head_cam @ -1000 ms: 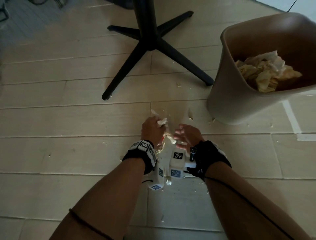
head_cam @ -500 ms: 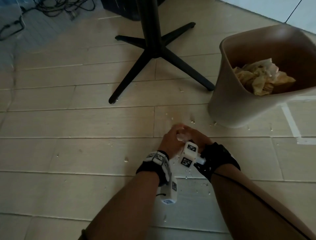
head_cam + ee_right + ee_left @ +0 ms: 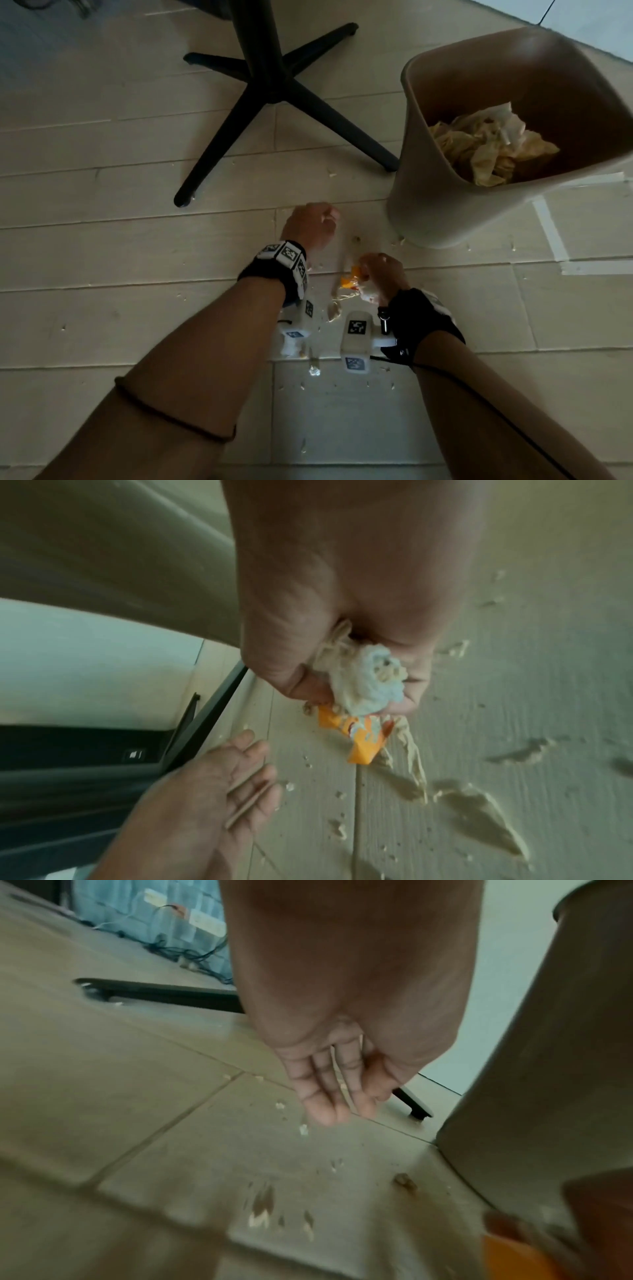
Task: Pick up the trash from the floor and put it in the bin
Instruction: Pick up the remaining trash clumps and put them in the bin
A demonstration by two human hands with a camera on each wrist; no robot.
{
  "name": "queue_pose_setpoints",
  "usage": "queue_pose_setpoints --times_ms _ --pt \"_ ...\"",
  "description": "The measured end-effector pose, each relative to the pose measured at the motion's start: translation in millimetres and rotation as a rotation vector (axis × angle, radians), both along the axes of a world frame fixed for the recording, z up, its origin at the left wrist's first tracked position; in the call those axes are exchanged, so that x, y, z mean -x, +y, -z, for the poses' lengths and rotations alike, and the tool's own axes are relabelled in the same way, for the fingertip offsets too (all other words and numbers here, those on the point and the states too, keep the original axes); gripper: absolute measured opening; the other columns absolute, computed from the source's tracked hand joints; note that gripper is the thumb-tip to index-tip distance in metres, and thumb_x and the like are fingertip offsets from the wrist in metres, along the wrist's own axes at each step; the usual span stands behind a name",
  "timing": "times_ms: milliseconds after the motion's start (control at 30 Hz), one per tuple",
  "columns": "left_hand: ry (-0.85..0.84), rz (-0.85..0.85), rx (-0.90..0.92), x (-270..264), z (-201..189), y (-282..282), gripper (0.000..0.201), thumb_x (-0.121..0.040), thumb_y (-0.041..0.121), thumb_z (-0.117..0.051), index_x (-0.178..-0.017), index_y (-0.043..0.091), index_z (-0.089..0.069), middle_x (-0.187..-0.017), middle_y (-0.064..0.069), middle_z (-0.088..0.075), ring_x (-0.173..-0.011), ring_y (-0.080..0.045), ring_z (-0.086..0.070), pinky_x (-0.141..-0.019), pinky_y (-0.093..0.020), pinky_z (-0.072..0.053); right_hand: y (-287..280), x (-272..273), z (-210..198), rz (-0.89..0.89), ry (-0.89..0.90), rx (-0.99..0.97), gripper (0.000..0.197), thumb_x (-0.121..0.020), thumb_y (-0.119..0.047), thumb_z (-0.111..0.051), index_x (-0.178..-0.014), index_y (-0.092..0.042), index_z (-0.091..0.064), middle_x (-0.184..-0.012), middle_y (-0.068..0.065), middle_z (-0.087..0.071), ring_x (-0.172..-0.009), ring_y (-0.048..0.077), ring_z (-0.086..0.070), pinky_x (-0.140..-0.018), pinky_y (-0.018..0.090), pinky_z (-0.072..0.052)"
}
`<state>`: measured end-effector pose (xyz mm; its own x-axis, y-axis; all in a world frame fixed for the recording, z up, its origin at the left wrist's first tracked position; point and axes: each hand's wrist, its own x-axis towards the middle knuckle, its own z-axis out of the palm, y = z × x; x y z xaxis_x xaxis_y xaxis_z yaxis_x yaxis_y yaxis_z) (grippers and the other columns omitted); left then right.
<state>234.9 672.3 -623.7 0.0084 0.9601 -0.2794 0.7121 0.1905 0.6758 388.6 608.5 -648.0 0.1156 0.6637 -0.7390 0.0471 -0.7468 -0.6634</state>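
My right hand hovers low over the floor and grips a wad of trash: a soggy white tissue and an orange wrapper with stringy bits hanging from it. The wrapper pokes out to the left of the fist. My left hand is farther forward, near the beige bin; its fingers hang relaxed, and a thin stick lies across them. The bin holds crumpled yellowish paper.
A black cross-shaped table base stands ahead on the left. Small paper scraps and crumbs dot the pale floor planks between my arms. Wet smears mark the floor. White tape lines run right of the bin.
Half a second ago both hands were pressed together over the trash. Now they have parted: the left has gone forward, and the right has drawn back with the wad in it.
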Motion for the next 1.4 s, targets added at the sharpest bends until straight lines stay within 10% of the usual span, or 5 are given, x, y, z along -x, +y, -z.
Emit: queue_pose_setpoints --times_ms 133,333,733,933,1400 --pt "0.144 0.033 -0.063 -4.0 4.0 43.0 0.035 -0.088 0.016 -0.05 -0.117 0.02 -0.069 -0.126 -0.003 -0.066 -0.114 -0.022 -0.062 -0.094 -0.024 -0.045 9.8 -2.6 -0.1 0.001 -0.148 -0.048 0.027 -0.058 -0.04 -0.068 -0.069 -0.018 -0.057 -0.075 0.01 -0.068 -0.073 0.028 -0.06 -0.065 0.037 -0.049" --pt "0.302 0.066 -0.081 -9.4 25.8 76.4 0.035 -0.09 0.019 -0.052 -0.124 0.021 -0.061 -0.136 -0.006 -0.05 -0.123 -0.028 -0.051 -0.102 -0.038 -0.044 18.3 -15.6 -2.6 -0.171 -0.364 -0.126 0.037 -0.082 -0.028 -0.068 -0.117 -0.016 -0.066 -0.114 0.008 -0.069 -0.103 0.025 -0.059 -0.08 0.026 -0.04" --pt "0.451 0.12 -0.14 -19.5 45.2 106.6 0.04 -0.097 0.014 -0.045 -0.135 0.021 -0.054 -0.141 -0.007 -0.044 -0.122 -0.031 -0.053 -0.1 -0.041 -0.043 27.0 -3.7 20.4 -0.343 -0.484 -0.245 0.04 -0.087 -0.02 -0.061 -0.124 -0.028 -0.049 -0.127 0.006 -0.063 -0.122 0.037 -0.05 -0.107 0.046 -0.037" --pt "0.526 0.176 -0.194 -21.6 44.1 106.2 0.026 -0.096 0.018 -0.049 -0.113 0.015 -0.069 -0.119 -0.013 -0.062 -0.105 -0.036 -0.061 -0.091 -0.045 -0.052 35.2 1.4 22.7 -0.373 -0.596 -0.2 0.035 -0.089 -0.023 -0.062 -0.12 -0.034 -0.051 -0.126 0.005 -0.062 -0.122 0.034 -0.052 -0.112 0.045 -0.024" --pt "0.178 -0.102 -0.145 43.6 37.0 67.3 0.017 -0.085 0.01 -0.067 -0.097 0.014 -0.077 -0.101 -0.006 -0.075 -0.092 -0.018 -0.07 -0.09 -0.031 -0.056 40.1 6.2 22.7 -0.415 -0.744 -0.144 0.031 -0.096 -0.023 -0.052 -0.126 -0.027 -0.055 -0.136 0.006 -0.057 -0.131 0.035 -0.043 -0.108 0.046 -0.032"
